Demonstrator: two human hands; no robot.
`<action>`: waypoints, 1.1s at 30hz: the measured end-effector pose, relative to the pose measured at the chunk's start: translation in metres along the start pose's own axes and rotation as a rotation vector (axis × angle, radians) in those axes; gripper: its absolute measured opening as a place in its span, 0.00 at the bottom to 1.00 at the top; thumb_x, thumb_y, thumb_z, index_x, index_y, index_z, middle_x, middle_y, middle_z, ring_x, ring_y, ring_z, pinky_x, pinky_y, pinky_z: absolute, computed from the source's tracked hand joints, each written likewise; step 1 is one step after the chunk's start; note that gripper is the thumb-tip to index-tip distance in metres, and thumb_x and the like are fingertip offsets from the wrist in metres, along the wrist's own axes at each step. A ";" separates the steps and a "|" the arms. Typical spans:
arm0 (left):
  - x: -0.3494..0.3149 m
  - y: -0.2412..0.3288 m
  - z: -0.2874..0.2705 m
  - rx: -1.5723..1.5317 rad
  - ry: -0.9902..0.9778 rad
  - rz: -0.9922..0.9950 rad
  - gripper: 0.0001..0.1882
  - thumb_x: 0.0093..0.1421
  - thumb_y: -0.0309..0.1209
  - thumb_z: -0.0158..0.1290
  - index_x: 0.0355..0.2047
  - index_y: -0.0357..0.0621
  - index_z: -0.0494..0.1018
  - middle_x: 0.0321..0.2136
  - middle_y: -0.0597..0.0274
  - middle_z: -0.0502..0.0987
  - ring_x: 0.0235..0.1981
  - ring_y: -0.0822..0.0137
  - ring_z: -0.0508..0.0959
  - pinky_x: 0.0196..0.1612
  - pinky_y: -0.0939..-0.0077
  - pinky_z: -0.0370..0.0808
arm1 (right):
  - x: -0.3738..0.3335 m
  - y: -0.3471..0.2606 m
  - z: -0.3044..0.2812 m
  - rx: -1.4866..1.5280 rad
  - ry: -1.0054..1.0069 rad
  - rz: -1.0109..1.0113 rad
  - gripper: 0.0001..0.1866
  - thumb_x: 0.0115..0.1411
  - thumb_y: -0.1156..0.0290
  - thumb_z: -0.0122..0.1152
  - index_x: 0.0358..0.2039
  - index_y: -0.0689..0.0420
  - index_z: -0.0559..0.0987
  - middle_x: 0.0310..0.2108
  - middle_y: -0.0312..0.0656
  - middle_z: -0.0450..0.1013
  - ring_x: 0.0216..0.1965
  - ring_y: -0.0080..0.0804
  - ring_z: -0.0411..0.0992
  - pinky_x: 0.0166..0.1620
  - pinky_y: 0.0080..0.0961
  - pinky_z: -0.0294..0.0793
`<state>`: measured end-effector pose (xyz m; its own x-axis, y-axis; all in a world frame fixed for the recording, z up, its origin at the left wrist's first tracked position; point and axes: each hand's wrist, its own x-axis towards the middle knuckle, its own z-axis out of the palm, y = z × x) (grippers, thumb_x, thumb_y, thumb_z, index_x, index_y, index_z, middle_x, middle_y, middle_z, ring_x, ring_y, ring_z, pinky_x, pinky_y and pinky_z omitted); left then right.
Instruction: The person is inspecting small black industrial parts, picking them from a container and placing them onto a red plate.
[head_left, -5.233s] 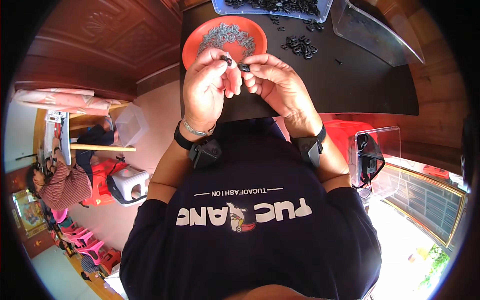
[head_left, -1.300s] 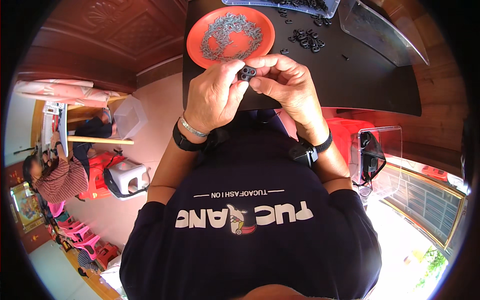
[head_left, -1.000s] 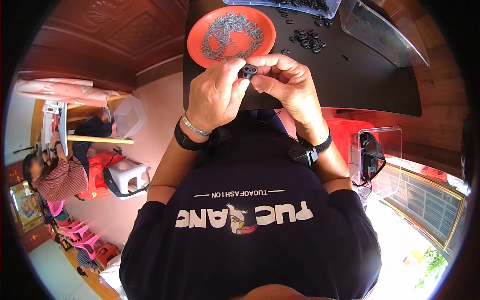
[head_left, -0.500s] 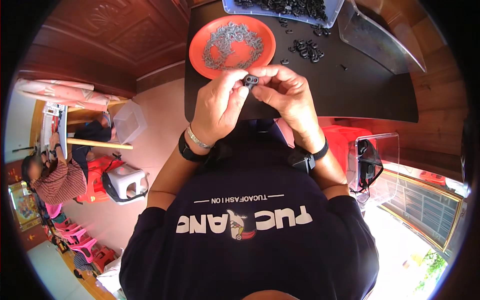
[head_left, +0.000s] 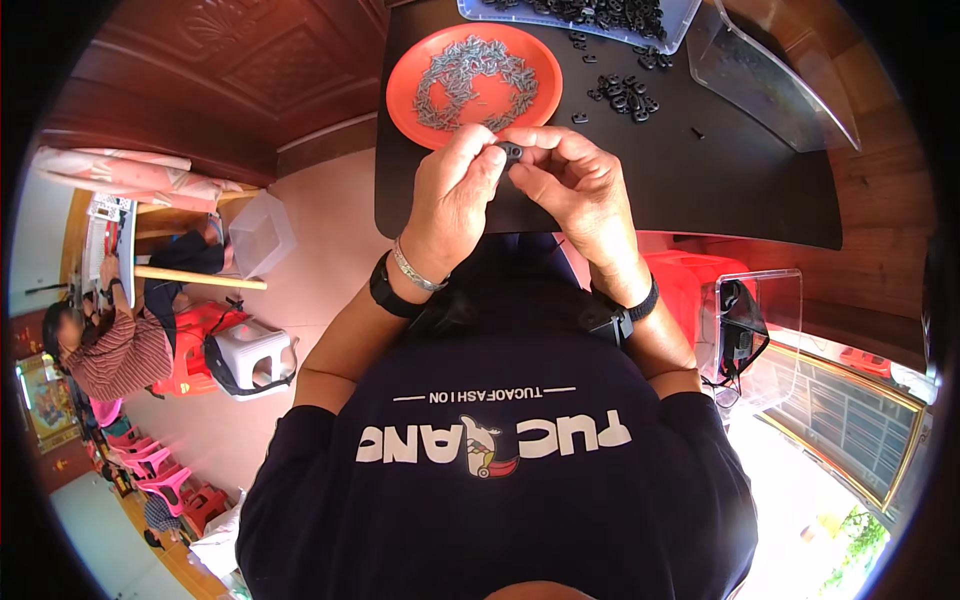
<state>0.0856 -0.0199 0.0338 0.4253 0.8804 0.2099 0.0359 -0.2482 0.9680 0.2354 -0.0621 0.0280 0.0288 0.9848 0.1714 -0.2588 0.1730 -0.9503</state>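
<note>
Fingertips [head_left: 492, 156] of the left hand [head_left: 447, 203] pinch a small black part [head_left: 513, 153] above the near side of the matte table [head_left: 730, 195]; the right hand [head_left: 585, 195], loosely curled, nips its other edge between thumb and forefinger. The part looks like moulded plastic with round holes, though much is covered. Just beyond, slim grey pins [head_left: 470, 60] lie scattered in a round, smooth red dish [head_left: 402, 98].

I log held piece [head_left: 514, 152] black, loose pieces [head_left: 628, 98] also black. Dish [head_left: 399, 88] orange-red, small pins [head_left: 465, 64] silvery grey. Tabletop [head_left: 720, 190] black, bin [head_left: 682, 24] translucent blue. I note wearer's shirt [head_left: 490, 520] dark navy, lettering [head_left: 590, 433] white. Co-worker's top [head_left: 125, 362] maroon, pale stripes. Far stools [head_left: 165, 487] pink, red. Rolled cloth [head_left: 120, 168] pink, pale-patterned.
</note>
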 end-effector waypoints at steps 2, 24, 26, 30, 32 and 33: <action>-0.001 -0.002 0.000 0.024 0.008 0.027 0.10 0.64 0.32 0.46 0.30 0.37 0.66 0.16 0.67 0.64 0.18 0.78 0.63 0.21 0.81 0.61 | -0.001 0.000 0.002 0.027 0.003 -0.013 0.18 0.53 0.87 0.58 0.44 0.59 0.77 0.30 0.29 0.69 0.33 0.14 0.67 0.40 0.12 0.69; -0.006 -0.002 -0.008 0.051 0.026 -0.020 0.12 0.64 0.35 0.46 0.34 0.37 0.69 0.19 0.68 0.67 0.20 0.81 0.64 0.23 0.86 0.62 | 0.001 0.006 0.009 0.017 0.009 0.017 0.17 0.53 0.87 0.59 0.44 0.61 0.77 0.29 0.31 0.71 0.31 0.15 0.69 0.38 0.12 0.71; -0.006 -0.001 -0.013 0.077 0.006 -0.016 0.12 0.64 0.35 0.46 0.35 0.36 0.69 0.20 0.68 0.68 0.20 0.80 0.65 0.23 0.85 0.63 | 0.002 0.003 0.009 0.025 0.000 0.022 0.17 0.53 0.87 0.59 0.44 0.61 0.77 0.29 0.31 0.71 0.31 0.15 0.69 0.38 0.12 0.71; -0.007 -0.001 -0.020 0.399 -0.030 0.282 0.10 0.60 0.30 0.48 0.37 0.35 0.69 0.22 0.58 0.72 0.22 0.66 0.72 0.26 0.75 0.69 | 0.000 -0.002 0.007 0.059 -0.016 0.035 0.15 0.54 0.84 0.59 0.43 0.60 0.77 0.28 0.30 0.72 0.30 0.14 0.70 0.37 0.12 0.71; -0.009 0.000 -0.023 0.514 -0.008 0.447 0.09 0.57 0.27 0.49 0.37 0.37 0.69 0.23 0.54 0.73 0.23 0.57 0.74 0.27 0.69 0.72 | -0.004 -0.005 0.008 0.018 -0.001 0.044 0.15 0.54 0.84 0.60 0.43 0.60 0.78 0.28 0.28 0.71 0.30 0.13 0.69 0.36 0.11 0.71; -0.008 0.002 -0.025 0.589 -0.025 0.480 0.10 0.56 0.27 0.50 0.38 0.36 0.69 0.26 0.54 0.74 0.25 0.55 0.75 0.28 0.68 0.73 | -0.004 -0.007 0.008 0.021 -0.016 0.047 0.16 0.54 0.85 0.60 0.44 0.60 0.77 0.29 0.31 0.72 0.31 0.14 0.70 0.36 0.11 0.71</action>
<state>0.0600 -0.0176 0.0378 0.5358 0.6135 0.5800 0.3159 -0.7828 0.5362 0.2294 -0.0678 0.0355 0.0003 0.9913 0.1313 -0.2795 0.1261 -0.9518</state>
